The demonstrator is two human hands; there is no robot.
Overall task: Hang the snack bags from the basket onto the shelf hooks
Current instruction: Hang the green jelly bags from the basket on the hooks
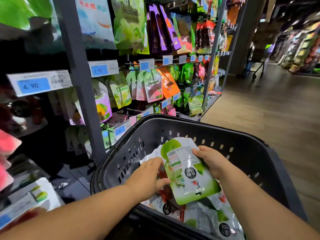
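Note:
A dark plastic basket [242, 135] sits low in front of me with several snack bags [204, 215] lying in it. Over them I hold a green and white snack bag [183, 170], its back side with barcode facing up. My right hand [213, 161] grips the bag's right edge. My left hand [149, 175] holds its left edge, thumb on the front and fingers tucked behind. The shelf hooks [138, 64] stand to the upper left, with rows of similar pouches [152, 85] hanging from them.
Grey shelf uprights [81, 84] frame the display, with blue price tags [99, 70] on the hook ends. Wooden floor [268, 110] opens to the right, where a trolley [254, 66] stands far off. More goods fill the dark shelves at left.

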